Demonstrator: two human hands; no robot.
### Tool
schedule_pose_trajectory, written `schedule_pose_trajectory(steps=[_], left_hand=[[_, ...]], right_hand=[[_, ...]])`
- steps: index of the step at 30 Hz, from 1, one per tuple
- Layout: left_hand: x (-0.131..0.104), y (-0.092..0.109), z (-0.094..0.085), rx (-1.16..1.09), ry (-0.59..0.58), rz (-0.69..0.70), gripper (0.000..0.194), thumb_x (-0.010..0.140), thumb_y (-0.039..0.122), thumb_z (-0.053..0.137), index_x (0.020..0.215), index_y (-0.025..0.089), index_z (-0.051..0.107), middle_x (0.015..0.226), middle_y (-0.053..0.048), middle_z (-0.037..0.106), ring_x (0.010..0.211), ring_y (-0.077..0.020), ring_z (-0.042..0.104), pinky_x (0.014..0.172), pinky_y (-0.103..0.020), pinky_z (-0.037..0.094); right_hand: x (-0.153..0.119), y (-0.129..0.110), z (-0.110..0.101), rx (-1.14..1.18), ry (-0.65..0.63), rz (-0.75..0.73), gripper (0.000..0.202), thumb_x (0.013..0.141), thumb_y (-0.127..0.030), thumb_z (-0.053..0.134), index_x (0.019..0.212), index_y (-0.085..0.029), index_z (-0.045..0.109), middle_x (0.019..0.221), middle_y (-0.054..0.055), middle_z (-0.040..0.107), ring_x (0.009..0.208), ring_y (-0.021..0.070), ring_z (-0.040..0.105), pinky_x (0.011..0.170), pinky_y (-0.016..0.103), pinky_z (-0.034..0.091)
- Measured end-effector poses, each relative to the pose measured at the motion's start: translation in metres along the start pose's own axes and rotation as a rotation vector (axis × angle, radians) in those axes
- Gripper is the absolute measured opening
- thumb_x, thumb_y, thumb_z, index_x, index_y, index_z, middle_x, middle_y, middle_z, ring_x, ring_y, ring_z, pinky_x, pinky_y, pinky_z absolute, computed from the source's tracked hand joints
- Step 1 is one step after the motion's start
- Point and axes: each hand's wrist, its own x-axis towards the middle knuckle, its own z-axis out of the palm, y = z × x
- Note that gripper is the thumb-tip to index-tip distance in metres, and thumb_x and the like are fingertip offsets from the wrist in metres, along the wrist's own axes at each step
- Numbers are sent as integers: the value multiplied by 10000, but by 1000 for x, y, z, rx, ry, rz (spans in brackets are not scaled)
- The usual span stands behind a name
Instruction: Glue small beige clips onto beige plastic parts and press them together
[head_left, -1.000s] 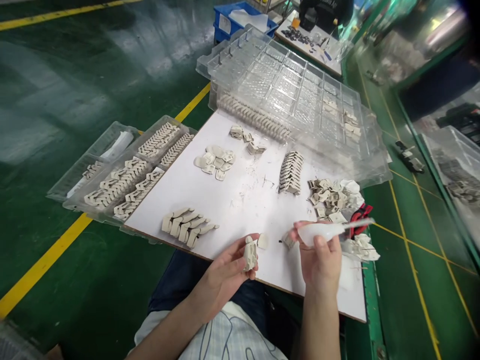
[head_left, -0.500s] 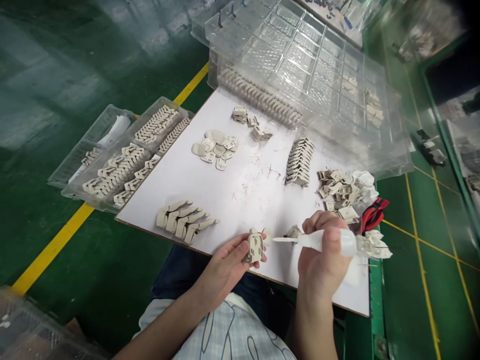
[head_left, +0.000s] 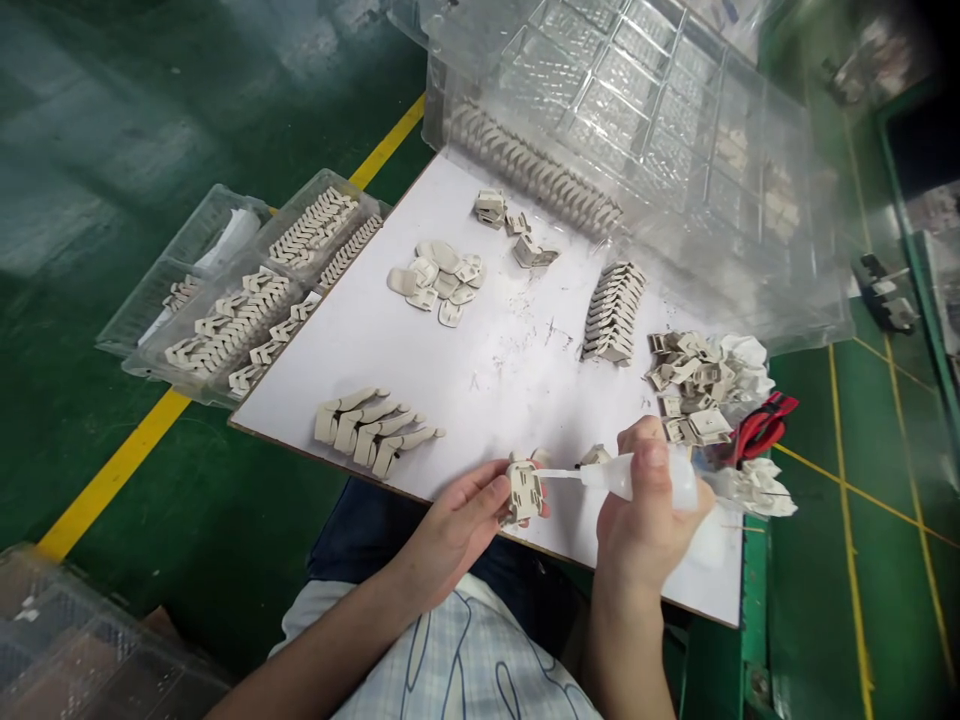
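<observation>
My left hand point(head_left: 469, 515) is closed around a small beige plastic part point(head_left: 523, 492) with slots and raised edges, near the front edge of the white board. A white squeeze bottle point(head_left: 611, 476) with a long thin nozzle lies sideways in my right hand point(head_left: 649, 510), thumb on top of it. The nozzle tip reaches the upper right edge of the beige part; whether it touches cannot be made out. Behind the nozzle another beige piece point(head_left: 595, 455) sits on the board, partly hidden by the bottle.
On the white board point(head_left: 495, 370) lie a row of curved beige parts point(head_left: 375, 425), a pile of oval pieces point(head_left: 439, 280), a stacked row point(head_left: 613, 312) and a loose heap point(head_left: 690, 375) beside red-handled pliers point(head_left: 761, 428). Clear compartment trays point(head_left: 645, 120) stand behind; filled trays point(head_left: 225, 325) stand left.
My right hand has moved the squeeze bottle left, bringing its nozzle from a short gap away to the edge of the beige part. The view has shifted slightly.
</observation>
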Motion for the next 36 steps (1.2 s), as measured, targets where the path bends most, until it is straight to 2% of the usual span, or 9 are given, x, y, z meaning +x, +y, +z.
schedule_pose_trajectory(steps=[5, 10, 18, 27, 36], left_hand=[[0, -1, 0, -8, 6, 2, 337, 865, 460, 747, 1036, 170, 767, 938, -78, 726, 932, -210, 624, 910, -351, 423], [0, -1, 1, -16, -1, -2, 315, 868, 450, 747, 1031, 181, 769, 971, -81, 731, 954, -216, 627, 908, -355, 419], [0, -1, 0, -8, -15, 2, 325, 879, 453, 735, 1039, 171, 762, 964, -83, 735, 998, -226, 636, 913, -348, 422], [0, 0, 0, -19, -4, -5, 321, 863, 453, 755, 1037, 183, 768, 913, -52, 723, 859, -161, 586, 857, -309, 416], [1, -1, 0, -17, -27, 7, 308, 884, 451, 729, 1035, 186, 771, 874, -52, 719, 896, -187, 617, 864, -319, 416]], right_hand=[[-1, -1, 1, 96, 16, 12, 495, 913, -474, 634, 573, -231, 368, 624, -27, 300, 592, 131, 345, 501, 294, 259], [-3, -4, 1, 87, -18, 73, 477, 933, -469, 611, 592, -228, 381, 643, -29, 314, 604, 131, 374, 525, 300, 298], [-3, -8, 2, 94, -36, 63, 495, 935, -453, 625, 570, -219, 385, 624, -29, 328, 623, 132, 377, 551, 303, 284], [-4, -1, 3, 126, 11, 48, 444, 924, -429, 651, 602, -208, 439, 618, -36, 347, 600, 122, 380, 529, 301, 247], [-4, 2, 3, 130, 46, 47, 440, 905, -437, 665, 599, -209, 444, 630, -33, 357, 568, 117, 378, 498, 297, 244]])
